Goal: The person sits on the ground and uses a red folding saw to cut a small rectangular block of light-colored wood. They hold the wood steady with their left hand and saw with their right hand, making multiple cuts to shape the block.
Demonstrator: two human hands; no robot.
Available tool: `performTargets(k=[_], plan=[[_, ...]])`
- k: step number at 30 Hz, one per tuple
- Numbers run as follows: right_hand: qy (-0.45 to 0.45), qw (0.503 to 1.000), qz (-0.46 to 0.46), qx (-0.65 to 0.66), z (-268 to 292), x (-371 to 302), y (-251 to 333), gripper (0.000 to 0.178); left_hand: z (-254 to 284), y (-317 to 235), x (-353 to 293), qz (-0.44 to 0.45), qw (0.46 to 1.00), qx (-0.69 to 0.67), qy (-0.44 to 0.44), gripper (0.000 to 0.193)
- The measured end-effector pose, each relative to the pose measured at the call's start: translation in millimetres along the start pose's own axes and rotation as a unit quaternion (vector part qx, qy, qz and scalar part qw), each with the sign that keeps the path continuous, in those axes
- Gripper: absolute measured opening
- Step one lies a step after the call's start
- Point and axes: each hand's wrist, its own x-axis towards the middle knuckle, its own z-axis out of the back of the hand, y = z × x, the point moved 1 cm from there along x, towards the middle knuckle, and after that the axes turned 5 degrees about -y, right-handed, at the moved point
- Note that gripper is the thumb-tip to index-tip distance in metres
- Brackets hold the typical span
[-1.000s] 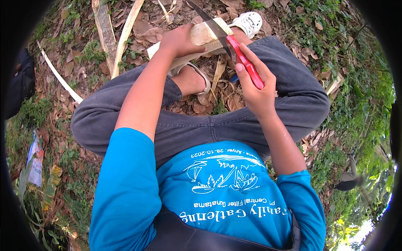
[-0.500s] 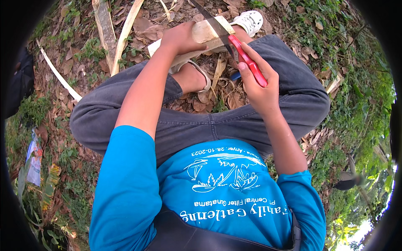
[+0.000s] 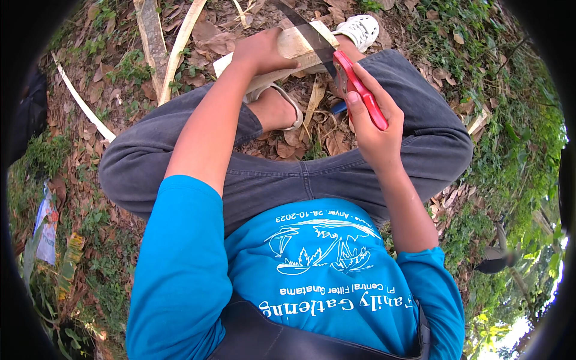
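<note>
A pale block of wood (image 3: pixel 294 48) lies slantwise across the ground in front of my crossed legs. My left hand (image 3: pixel 262 54) grips it from above, thumb on the near side and the other fingers hidden behind. In my right hand (image 3: pixel 379 117) is the red handle of a handsaw (image 3: pixel 363 87), with fingers wrapped round it and the thumb along its side. The saw's dark, curved blade crosses the block near its right end and points up and to the left. Whether the teeth have cut into the wood cannot be made out.
Long strips of wood (image 3: pixel 182 48) and a rough plank (image 3: pixel 150 42) lie at the far left. A thin pale strip (image 3: pixel 81 102) rests beside my left knee. Something blue (image 3: pixel 339 108) is on the leaves between my legs. My white shoe (image 3: pixel 360 31) sits close to the block's right end.
My right hand and the saw have shifted slightly toward me and to the right, the blade sliding along the block. My left hand keeps its grip, almost unmoved.
</note>
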Motion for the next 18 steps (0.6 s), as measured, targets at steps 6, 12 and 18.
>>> performTargets(k=[6,12,18], plan=[[0.009,1.000,-0.003,-0.013,-1.6,6.2,4.7,0.042,-4.7,4.2,1.2,-0.002,1.000,-0.003,-0.008,0.113],[0.019,0.999,-0.013,-0.025,3.4,5.7,3.1,0.041,-4.5,4.2,1.7,-0.006,1.000,-0.002,-0.008,0.110],[0.024,0.999,0.004,-0.036,4.4,6.1,2.4,0.041,-4.1,3.8,-0.2,-0.005,1.000,-0.005,-0.018,0.107]])
